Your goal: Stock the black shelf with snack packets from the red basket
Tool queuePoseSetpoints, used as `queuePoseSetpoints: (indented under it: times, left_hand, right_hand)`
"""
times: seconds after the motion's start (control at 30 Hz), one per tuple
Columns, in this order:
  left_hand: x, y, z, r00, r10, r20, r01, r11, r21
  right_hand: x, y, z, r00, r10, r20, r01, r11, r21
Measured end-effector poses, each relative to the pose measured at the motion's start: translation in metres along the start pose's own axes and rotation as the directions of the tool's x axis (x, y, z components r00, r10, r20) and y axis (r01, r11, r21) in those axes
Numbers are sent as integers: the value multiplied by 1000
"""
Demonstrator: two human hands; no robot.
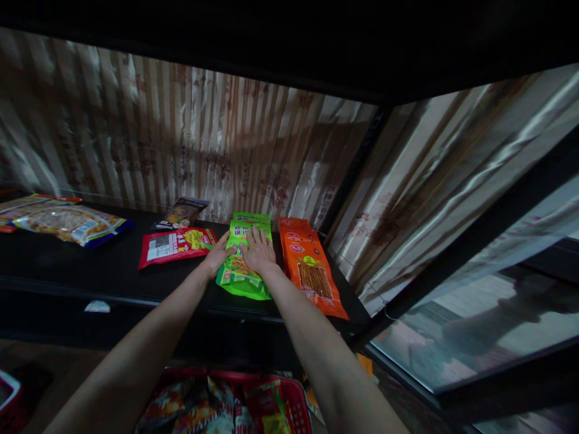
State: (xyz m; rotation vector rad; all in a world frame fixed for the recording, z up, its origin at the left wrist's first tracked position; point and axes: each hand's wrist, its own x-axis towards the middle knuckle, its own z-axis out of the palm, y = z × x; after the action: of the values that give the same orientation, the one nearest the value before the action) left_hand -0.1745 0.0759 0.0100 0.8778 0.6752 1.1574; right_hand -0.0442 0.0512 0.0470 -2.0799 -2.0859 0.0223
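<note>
Bright green snack packets [246, 283] lie overlapped on a black shelf [113, 271]. My right hand [260, 250] rests flat on top of them with its fingers spread. At their left edge is my left hand [218, 254], its fingers stretched out and touching the green packaging. Just right of the green packets, a row of overlapping orange snack packets [314, 271] runs front to back. A red and yellow snack bag [177, 247] lies beside my left hand, with a dark snack bag [183, 213] behind it.
Farther left lies a clear and blue snack bag [72, 224]. Below the shelf stands a red basket [301, 407] full of snack bags. Striped plastic sheeting [217, 138] covers the back, and a black post [434, 253] rises at the right.
</note>
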Motion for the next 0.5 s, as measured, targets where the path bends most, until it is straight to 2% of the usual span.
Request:
queuePoseSetpoints:
  times: [0.1,0.2,0.37,0.5]
  left_hand:
    - [0,0,0,1000,-15,0,15,1000,10]
    - [-1,-1,1,1000,-18,-5,18,1000,-1]
    - [1,-6,0,999,23,47,-23,1000,8]
    - [3,-8,-1,998,29,60,-33,998,57]
  right_hand:
    - [4,-1,-2,997,-36,68,37,999,-5]
    - [11,-3,-7,990,-12,141,7,999,32]
    - [16,-3,-6,1000,-4,31,2,998,66]
    - [15,-1,0,997,21,69,-27,996,83]
